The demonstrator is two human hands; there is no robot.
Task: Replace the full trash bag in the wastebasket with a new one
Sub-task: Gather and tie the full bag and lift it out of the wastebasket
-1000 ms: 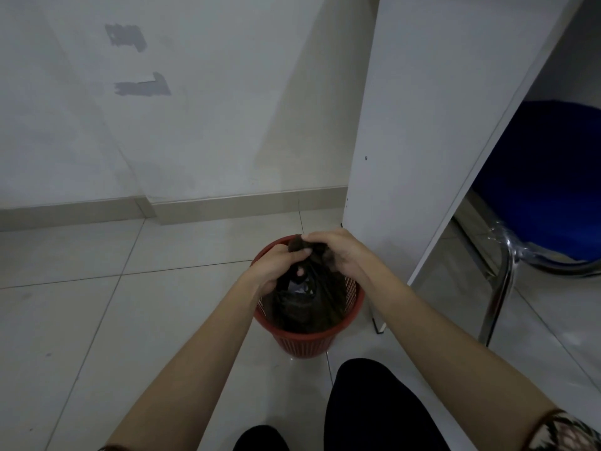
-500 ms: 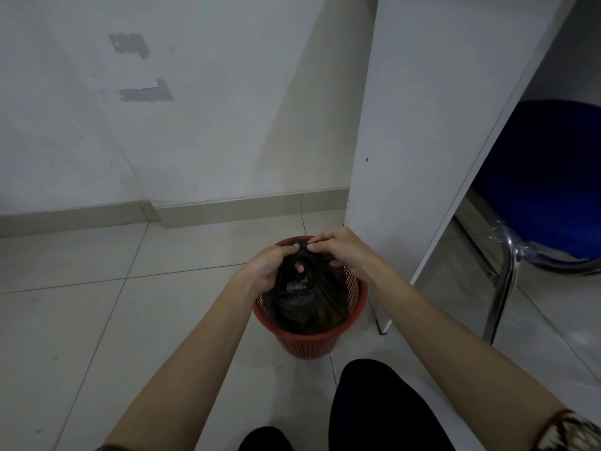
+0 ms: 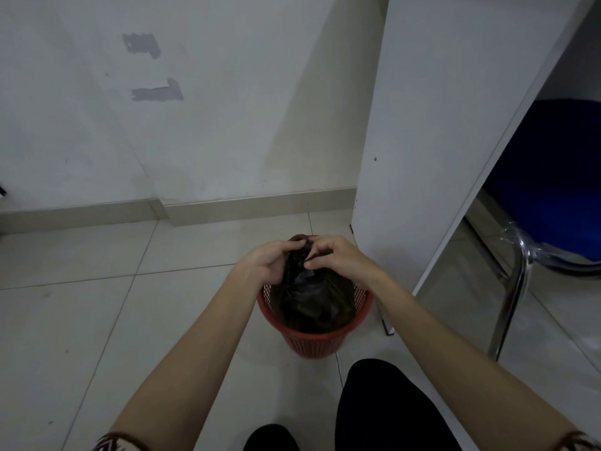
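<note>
Black trash bag (image 3: 312, 304) filling red wastebasket (image 3: 312, 341), left hand (image 3: 270, 260) and right hand (image 3: 341, 257) grips pinching its gathered neck

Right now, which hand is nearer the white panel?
The right hand: it pinches the neck of the bag on the side by the panel, while the left hand grips it on the open-floor side.
</note>
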